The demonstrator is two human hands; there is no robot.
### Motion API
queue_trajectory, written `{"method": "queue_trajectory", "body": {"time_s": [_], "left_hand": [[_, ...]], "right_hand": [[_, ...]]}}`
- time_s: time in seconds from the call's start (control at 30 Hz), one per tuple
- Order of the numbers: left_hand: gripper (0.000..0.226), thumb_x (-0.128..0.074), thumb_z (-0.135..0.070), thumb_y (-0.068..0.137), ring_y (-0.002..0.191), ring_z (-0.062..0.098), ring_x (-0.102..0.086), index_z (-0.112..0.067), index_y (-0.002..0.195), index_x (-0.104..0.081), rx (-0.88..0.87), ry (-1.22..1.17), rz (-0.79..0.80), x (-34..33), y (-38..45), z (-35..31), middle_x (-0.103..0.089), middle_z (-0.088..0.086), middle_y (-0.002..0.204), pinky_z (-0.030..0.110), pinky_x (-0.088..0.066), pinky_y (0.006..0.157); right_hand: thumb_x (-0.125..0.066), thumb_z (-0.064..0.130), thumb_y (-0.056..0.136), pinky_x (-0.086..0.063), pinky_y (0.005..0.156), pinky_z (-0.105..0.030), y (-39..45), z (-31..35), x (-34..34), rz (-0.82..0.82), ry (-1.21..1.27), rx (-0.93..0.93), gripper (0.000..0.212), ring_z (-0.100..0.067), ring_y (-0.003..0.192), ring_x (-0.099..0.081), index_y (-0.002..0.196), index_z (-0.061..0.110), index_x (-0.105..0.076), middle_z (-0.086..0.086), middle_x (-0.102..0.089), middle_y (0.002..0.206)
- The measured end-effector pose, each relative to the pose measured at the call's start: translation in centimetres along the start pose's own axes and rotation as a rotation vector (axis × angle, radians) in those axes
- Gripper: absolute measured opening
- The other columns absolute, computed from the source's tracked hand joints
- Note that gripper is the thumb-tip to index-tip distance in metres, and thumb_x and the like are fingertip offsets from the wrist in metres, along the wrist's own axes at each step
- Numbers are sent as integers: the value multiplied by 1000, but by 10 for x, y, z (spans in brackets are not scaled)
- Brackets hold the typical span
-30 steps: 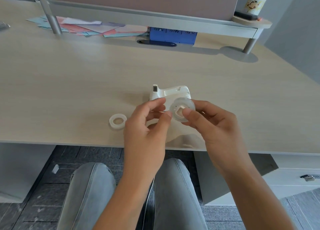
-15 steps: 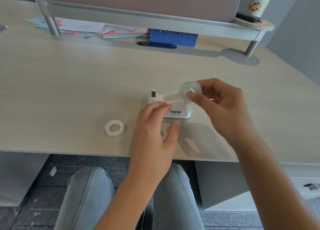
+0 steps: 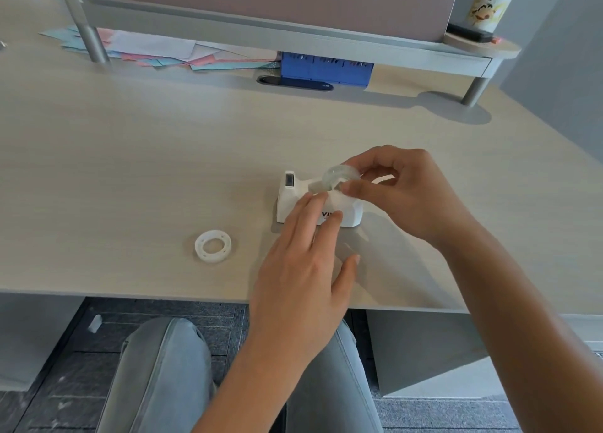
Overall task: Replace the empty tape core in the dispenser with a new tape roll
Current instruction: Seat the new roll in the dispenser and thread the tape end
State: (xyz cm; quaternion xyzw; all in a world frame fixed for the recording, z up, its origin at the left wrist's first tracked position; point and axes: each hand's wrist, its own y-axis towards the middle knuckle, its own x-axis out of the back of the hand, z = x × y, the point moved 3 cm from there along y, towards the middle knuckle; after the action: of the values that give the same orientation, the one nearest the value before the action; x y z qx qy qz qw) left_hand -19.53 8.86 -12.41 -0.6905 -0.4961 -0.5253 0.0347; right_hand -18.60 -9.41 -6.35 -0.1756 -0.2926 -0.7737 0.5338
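Nearest my view, the left hand [image 3: 306, 263] reached forward over the table [image 3: 130, 158] edge, palm down, fingers spread and unclenched, its fingertips resting on the near side of the white dispenser [image 3: 293, 200] and gripping nothing. Beyond it, the right hand [image 3: 401, 194] arched over the dispenser's rear, thumb and fingers pinched on the clear tape roll [image 3: 337, 176], which I saw held just above the dispenser's cradle. The empty core [image 3: 212, 246] lay flat on the table, well apart to the left. Against the frame half a second earlier, the left fingers had moved further onto the dispenser body, covering part of its printed label, while the roll sat lower, closer to the cradle.
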Motion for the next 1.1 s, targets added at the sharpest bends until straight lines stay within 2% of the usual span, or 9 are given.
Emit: {"method": "queue_trajectory", "body": {"time_s": [0.1, 0.23, 0.33, 0.47, 0.67, 0.73, 0.9, 1.0, 1.1], "left_hand": [[44, -61, -41, 96, 151, 19, -41, -16, 132, -62, 1, 6, 9, 0, 0, 0, -47, -1, 158, 35, -56, 98], [43, -60, -42, 96, 150, 19, -41, -18, 130, -63, -3, 9, 9, 1, 0, 0, -47, 0, 158, 34, -54, 100], [41, -60, -41, 95, 149, 20, -42, -18, 128, -64, -9, 15, 6, 2, 0, 0, -48, 1, 158, 34, -54, 100], [41, -58, -43, 96, 149, 20, -42, -18, 129, -63, -9, 29, 18, 1, 0, 0, -46, 1, 159, 33, -55, 96], [43, -57, -45, 95, 149, 18, -42, -19, 130, -61, -9, 23, 11, 2, 1, -1, -45, -2, 161, 31, -54, 96], [44, -57, -45, 94, 149, 17, -42, -19, 129, -60, -6, 2, 3, 3, 1, -1, -46, -2, 159, 28, -53, 98], [50, -54, -47, 93, 151, 16, -38, -20, 135, -56, 12, -80, 13, 4, 2, -1, -45, -3, 160, 26, -46, 104], [51, -54, -48, 93, 151, 13, -37, -21, 136, -54, 15, -96, 17, 5, 3, -2, -44, -6, 160, 21, -41, 105], [48, -59, -40, 92, 138, 13, -51, -21, 136, -56, 81, -238, -20, 12, 7, -4, -52, -7, 151, 19, -42, 100]], "right_hand": [[-83, 20, 87, -53, 76, -15, 2, 2, 0, 24, -19, 5, 11, -15, 86, -72, 97, 23, -81, 5, -80, 93], [-79, 28, 90, -58, 83, -27, 7, 9, 3, 104, -154, 0, 9, -12, 87, -72, 99, 30, -81, 8, -79, 95], [-75, 31, 93, -56, 79, -24, 13, 20, 4, 176, -303, 20, 12, -12, 90, -70, 103, 30, -81, 9, -75, 97], [-80, 25, 88, -50, 71, -16, 23, 34, 6, 208, -442, 13, 12, -8, 85, -69, 100, 22, -79, 6, -76, 93], [-83, 22, 85, -60, 80, -31, 34, 50, 4, 284, -587, 21, 12, -10, 86, -71, 96, 25, -83, 9, -76, 87], [-84, 22, 84, -60, 79, -30, 35, 52, 4, 292, -594, 19, 13, -9, 86, -71, 97, 25, -83, 9, -76, 87], [-84, 24, 85, -53, 73, -16, 32, 48, 7, 319, -528, 9, 16, -2, 87, -71, 100, 26, -83, 11, -77, 89], [-83, 23, 85, -55, 75, -20, 30, 47, 6, 306, -508, 9, 15, -6, 88, -72, 100, 26, -82, 10, -76, 90], [-82, 22, 86, -58, 81, -28, 28, 44, 5, 275, -477, -4, 14, -14, 91, -72, 99, 23, -81, 6, -77, 92]]}}
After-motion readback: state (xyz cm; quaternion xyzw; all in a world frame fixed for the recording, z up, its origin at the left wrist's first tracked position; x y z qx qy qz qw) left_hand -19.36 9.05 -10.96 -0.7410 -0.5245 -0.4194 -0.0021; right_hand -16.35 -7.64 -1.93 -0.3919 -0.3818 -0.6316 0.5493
